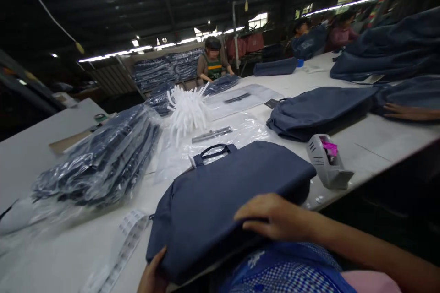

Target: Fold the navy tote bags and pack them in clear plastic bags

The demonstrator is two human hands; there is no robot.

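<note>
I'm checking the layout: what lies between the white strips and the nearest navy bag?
In the head view, clear plastic showing a dark strip lies between the white strips and navy bag.

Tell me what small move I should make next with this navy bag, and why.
I'd probably ease the navy bag a little farther onto the white table: its near side sits close to your blue checked clothing, and your left hand at the near left corner and right hand on the near edge seem well placed to push.
</note>
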